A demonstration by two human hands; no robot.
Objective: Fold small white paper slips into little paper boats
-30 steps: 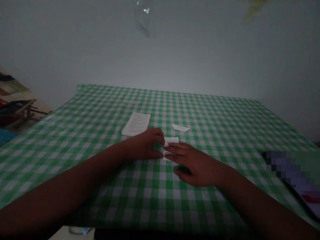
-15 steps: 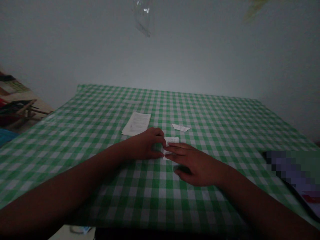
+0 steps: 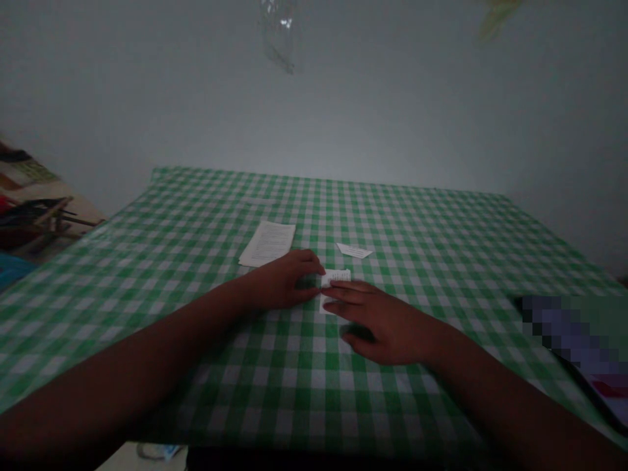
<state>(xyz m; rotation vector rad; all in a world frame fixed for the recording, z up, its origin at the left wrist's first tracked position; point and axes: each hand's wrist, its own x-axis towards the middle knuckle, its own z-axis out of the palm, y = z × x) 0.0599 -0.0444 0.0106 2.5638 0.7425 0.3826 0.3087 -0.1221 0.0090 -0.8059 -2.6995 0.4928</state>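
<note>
A small piece of printed paper (image 3: pixel 338 275) lies flat on the checked tablecloth, partly hidden under my right hand (image 3: pixel 377 320). That hand rests on it with its fingers stretched to the left and spread, the thumb apart and lower. At the paper's left edge is my left hand (image 3: pixel 287 281), its thumb and forefinger apart, the fingertips touching or nearly touching the edge. Just beyond the paper sits a folded paper piece (image 3: pixel 354 251) with slanted ends. Behind my left hand lies a stack of printed sheets (image 3: pixel 271 241).
A green-and-white checked tablecloth (image 3: pixel 432 242) covers the table, which stands against a pale wall (image 3: pixel 392 98). On the right lies a dark-edged flat object (image 3: pixel 574 353), its surface pixelated. A clear plastic bag (image 3: pixel 279 36) hangs on the wall.
My left thumb has moved up along the paper's left edge, and the left fingers have drawn slightly off the paper, so more of it shows. My right hand stays in place.
</note>
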